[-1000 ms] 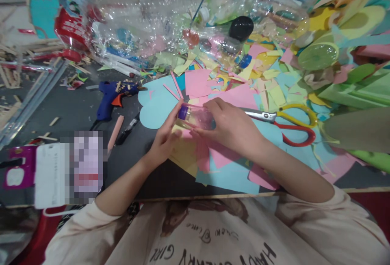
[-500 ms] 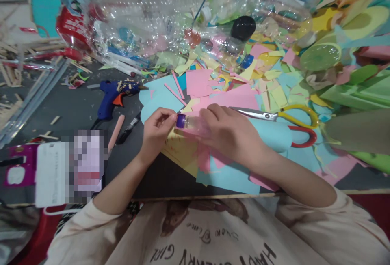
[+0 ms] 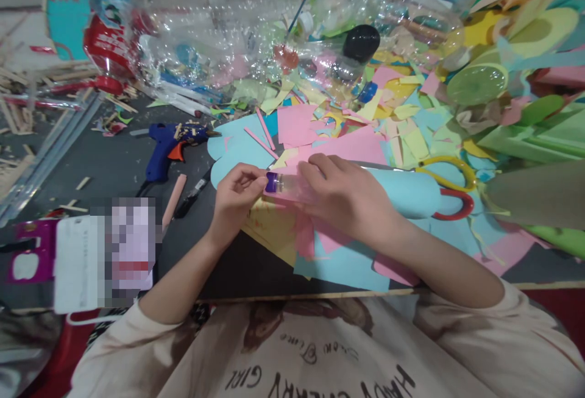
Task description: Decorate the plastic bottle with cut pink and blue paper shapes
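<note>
Left hand (image 3: 237, 203): fingers curled, thumb and forefinger drawn together at the purple cap (image 3: 271, 182) of a small clear bottle (image 3: 284, 183); whether they pinch cap or paper edge, cannot tell.

Right hand (image 3: 345, 191): palm down, fingers bent over the bottle's right part, holding it together with a pink paper piece (image 3: 283, 196) along its near side.

Bottle: lying on its side between the hands, cap to the left, above the paper-strewn middle of the table (image 3: 119, 166). Right end hidden by the right hand.

Scissors (image 3: 470, 172): right, one yellow and one red handle; blades largely hidden behind the light blue paper roll (image 3: 414, 194) and right hand.

Glue gun (image 3: 158, 154): blue, orange trigger, left, well apart from the hands.

Near left: lilac object (image 3: 132, 239), pixelated, unidentifiable.

Far side: clear plastic (image 3: 219, 26), glare obscuring its outlines.
</note>
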Available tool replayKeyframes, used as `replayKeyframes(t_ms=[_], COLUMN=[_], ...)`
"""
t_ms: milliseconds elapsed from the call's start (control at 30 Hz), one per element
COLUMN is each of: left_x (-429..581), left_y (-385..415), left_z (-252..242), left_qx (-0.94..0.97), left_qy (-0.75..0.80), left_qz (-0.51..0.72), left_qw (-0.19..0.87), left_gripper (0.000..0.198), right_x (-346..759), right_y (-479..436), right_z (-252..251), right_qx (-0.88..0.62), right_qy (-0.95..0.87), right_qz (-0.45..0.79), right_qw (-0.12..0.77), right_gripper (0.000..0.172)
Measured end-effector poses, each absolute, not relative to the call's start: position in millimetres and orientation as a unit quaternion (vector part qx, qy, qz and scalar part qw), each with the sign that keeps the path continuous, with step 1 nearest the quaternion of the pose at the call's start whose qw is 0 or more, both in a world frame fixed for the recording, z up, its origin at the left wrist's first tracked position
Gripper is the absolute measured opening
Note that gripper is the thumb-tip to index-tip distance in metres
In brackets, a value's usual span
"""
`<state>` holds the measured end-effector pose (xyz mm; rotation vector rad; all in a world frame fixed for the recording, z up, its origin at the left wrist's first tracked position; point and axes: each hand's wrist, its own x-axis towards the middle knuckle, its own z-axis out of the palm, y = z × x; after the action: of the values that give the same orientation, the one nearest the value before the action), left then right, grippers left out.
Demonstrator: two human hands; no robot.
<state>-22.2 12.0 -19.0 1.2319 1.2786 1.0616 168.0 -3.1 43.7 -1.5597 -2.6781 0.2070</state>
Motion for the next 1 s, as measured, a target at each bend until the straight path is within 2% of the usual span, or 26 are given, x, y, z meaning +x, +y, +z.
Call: replayKeyframes(t_ms=[300,500,633,1000], left_x=[-20.3,-22.6,-23.0,-21.4], left_y=[10.4,5.9,4.5,10.3], left_z=[-18.7,-22.7,-23.4,-17.0], left_qx=[0.523,0.558,0.569,0.407], left_qy=[0.527,0.494,0.476,0.427], left_qz=[0.446,0.482,0.498,0.462], left_qw=[0.5,0.461,0.45,0.662], left_gripper=[0.019,0.024,0.027,0.03], right_x=[170.3,172.2,172.4,167.9], right_y=[-1.8,-3.7,-4.0,-3.8], right_z=[43.9,41.0,39.6,41.7], right_qx=[-0.51,-0.505,-0.502,-0.48], right_qy=[-0.856,-0.856,-0.858,-0.876], right_qz=[0.088,0.097,0.099,0.032], right_qw=[0.024,0.05,0.051,0.046], right_gripper=[0.024,0.035,0.033,0.011])
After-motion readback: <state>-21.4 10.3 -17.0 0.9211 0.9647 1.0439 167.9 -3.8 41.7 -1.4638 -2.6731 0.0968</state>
